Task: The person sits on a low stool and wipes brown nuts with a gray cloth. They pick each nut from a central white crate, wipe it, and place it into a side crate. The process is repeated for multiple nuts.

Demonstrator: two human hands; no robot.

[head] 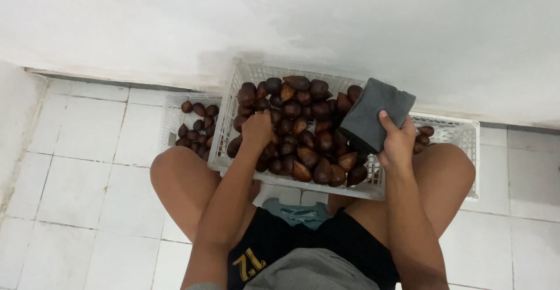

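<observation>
A white plastic crate [230, 97] stands between my knees, heaped with dark brown scaly fruits [303, 126]. My left hand [256, 129] reaches into the pile with its fingers curled down among the fruits; whether it grips one is hidden. My right hand [398, 141] holds a folded dark grey cloth [373, 114] over the crate's right side.
A second white crate [172, 118] at the left holds several of the same fruits. A third white crate [458, 135] at the right shows a few fruits. All stand on a white tiled floor [76, 167] against a white wall [280, 21]. My bare knees flank the middle crate.
</observation>
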